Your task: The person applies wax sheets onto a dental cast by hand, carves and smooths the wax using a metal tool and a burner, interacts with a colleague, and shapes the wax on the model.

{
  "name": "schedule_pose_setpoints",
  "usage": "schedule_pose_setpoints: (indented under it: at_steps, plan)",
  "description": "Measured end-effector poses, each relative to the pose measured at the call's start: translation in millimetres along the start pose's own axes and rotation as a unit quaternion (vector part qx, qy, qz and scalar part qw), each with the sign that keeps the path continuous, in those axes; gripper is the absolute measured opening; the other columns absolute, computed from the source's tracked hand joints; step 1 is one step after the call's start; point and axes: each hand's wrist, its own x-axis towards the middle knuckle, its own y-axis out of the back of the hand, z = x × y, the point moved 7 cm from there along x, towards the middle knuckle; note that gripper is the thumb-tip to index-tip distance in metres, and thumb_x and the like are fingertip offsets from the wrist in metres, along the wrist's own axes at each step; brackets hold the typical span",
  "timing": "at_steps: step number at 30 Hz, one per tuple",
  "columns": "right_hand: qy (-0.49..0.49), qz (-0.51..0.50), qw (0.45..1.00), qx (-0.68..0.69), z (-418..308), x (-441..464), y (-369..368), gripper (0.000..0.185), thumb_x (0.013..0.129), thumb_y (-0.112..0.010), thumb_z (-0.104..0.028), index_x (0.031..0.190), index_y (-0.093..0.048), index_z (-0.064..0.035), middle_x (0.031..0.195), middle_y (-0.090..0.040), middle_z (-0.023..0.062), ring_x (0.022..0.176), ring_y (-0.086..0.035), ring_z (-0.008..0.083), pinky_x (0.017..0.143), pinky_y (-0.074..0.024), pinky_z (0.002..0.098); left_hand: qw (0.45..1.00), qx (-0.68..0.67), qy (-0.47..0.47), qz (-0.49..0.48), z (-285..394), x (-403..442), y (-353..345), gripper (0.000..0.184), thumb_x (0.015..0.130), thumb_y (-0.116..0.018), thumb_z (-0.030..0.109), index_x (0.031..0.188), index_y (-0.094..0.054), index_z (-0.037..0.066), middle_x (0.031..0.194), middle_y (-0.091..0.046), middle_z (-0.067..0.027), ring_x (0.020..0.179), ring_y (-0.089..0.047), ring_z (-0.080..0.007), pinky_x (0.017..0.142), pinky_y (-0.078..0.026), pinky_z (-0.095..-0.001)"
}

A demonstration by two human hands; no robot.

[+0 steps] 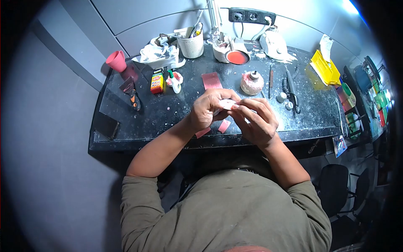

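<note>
White piece [227,103], in the head view, sits above the desk [147,117]; your left hand [207,109] pinches one side, your right hand's [258,121] fingers pinch the other. Steady the left, press lightly with the right.

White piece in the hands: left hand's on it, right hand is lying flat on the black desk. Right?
No: the right hand isn't flat on the black desk. The head view shows its fingers at the white piece, alongside the left hand.
</note>
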Motion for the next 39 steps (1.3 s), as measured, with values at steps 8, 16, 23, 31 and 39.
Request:
schedule_pose_setpoints:
  at_steps: [8, 16, 23, 31, 39]
  plan:
    - [-0.004, 0.008, 0.998, -0.054, -2.6, 1.2, 2.5, 0.029, 0.076, -0.089, -0.004, 0.101, -0.075, -0.0039, 0.097, -0.073, 0.0109, 0.082, -0.070, 0.0243, 0.069, -0.0557, 0.0333, 0.999, -0.015, -0.045, -0.008, 2.6, 5.5, -4.9, 0.045, 0.097, -0.051, 0.030, 0.110, -0.064, -0.011, 0.091, -0.062, -0.0063, 0.060, -0.048, -0.0051, 0.051, -0.032, -0.0196]
    - [-0.021, 0.076, 0.995, -0.054, 8.1, 2.9, 15.5, 0.025, 0.076, -0.090, -0.004, 0.095, -0.074, -0.0018, 0.088, -0.071, 0.0114, 0.071, -0.066, 0.0226, 0.062, -0.0525, 0.0315, 0.993, -0.066, -0.093, -0.022, 6.0, 4.1, -4.3, 0.043, 0.111, -0.037, 0.022, 0.127, -0.063, -0.008, 0.124, -0.066, -0.0201, 0.075, -0.063, -0.0120, 0.053, -0.044, -0.0207]
    - [-0.036, 0.071, 0.996, -0.041, 7.9, -0.2, 14.5, 0.028, 0.076, -0.090, -0.003, 0.099, -0.073, -0.0026, 0.091, -0.072, 0.0115, 0.076, -0.068, 0.0243, 0.065, -0.0529, 0.0327, 0.998, -0.044, -0.032, -0.009, 3.1, 8.1, -11.7, 0.061, 0.114, -0.029, 0.043, 0.129, -0.061, -0.006, 0.123, -0.069, -0.0140, 0.099, -0.066, -0.0135, 0.088, -0.053, -0.0291]
    - [-0.132, 0.009, 0.990, 0.041, 19.6, 1.0, 3.4, 0.037, 0.079, -0.085, -0.005, 0.112, -0.069, -0.0046, 0.108, -0.067, 0.0138, 0.095, -0.065, 0.0287, 0.081, -0.0513, 0.0379, 0.980, 0.179, -0.026, 0.080, -5.8, 5.9, 7.4, 0.111, 0.092, -0.008, 0.086, 0.127, -0.062, -0.005, 0.111, -0.070, -0.0123, 0.099, -0.069, -0.0190, 0.089, -0.056, -0.0296]
    - [-0.153, -0.107, 0.968, 0.169, 25.3, 2.9, -5.6, 0.035, 0.074, -0.076, -0.005, 0.109, -0.069, -0.0054, 0.115, -0.065, 0.0145, 0.103, -0.063, 0.0320, 0.092, -0.0486, 0.0418, 0.989, 0.123, 0.083, -0.022, -13.7, 4.8, -0.2, 0.120, 0.086, -0.005, 0.093, 0.116, -0.064, -0.007, 0.098, -0.070, -0.0148, 0.087, -0.070, -0.0223, 0.073, -0.057, -0.0320]
